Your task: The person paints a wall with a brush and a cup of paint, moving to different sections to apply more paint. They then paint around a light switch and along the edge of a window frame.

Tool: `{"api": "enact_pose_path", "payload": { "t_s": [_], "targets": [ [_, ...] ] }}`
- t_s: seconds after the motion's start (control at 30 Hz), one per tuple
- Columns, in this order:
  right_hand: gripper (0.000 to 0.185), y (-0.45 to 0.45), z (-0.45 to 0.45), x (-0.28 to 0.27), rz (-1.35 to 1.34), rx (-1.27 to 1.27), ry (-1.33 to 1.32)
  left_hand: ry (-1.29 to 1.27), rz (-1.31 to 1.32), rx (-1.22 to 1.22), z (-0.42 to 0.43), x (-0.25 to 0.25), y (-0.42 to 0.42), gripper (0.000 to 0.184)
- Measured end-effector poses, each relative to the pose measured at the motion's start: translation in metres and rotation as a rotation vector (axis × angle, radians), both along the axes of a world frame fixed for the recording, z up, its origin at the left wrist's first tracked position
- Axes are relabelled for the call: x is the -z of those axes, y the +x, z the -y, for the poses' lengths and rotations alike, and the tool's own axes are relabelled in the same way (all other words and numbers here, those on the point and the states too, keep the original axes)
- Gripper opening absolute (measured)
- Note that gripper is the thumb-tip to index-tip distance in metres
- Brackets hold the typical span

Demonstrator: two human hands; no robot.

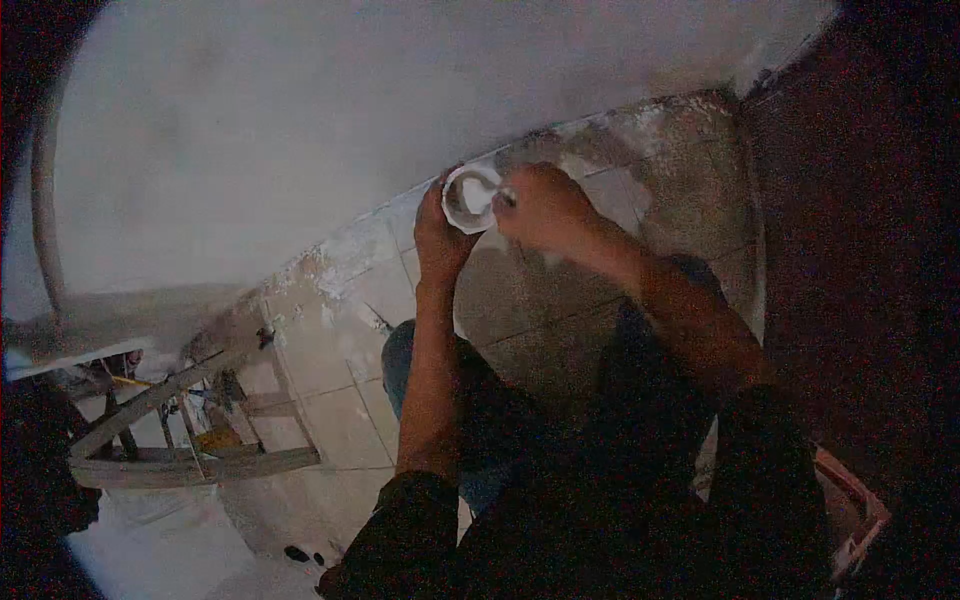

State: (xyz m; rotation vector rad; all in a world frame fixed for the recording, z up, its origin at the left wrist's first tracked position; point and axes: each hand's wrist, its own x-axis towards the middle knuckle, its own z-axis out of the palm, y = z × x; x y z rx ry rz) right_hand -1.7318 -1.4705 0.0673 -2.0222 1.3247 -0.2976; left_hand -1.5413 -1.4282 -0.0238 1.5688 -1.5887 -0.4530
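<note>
My left hand is wrapped round the side of a small white round tub, held up over the floor close to the wall. Some white, paste-like stuff shows inside its rim. At the tub's right edge my right hand is closed, its fingertips over the rim. Whatever those fingers grip is too dark and blurred to name. Below the hands are my bent knees in dark trousers.
A pale wall meets the tiled floor, which has white smears along the join. A wooden frame, perhaps a ladder, lies at left. On the right are a dark reddish surface and a pinkish-red edge.
</note>
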Motion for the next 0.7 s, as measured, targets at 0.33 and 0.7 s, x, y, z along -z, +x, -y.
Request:
{"api": "enact_pose_path", "payload": {
  "t_s": [0.33,0.7],
  "targets": [
    [0.042,-0.02,0.027,0.002,0.204,-0.087,0.036,0.021,-0.084,-0.115,-0.004,-0.012,0.017,0.078],
    [0.031,-0.032,0.043,-0.008,-0.014,-0.076,0.024,-0.062,0.199,-0.223,-0.003,0.015,0.049,0.083]
  ]
}}
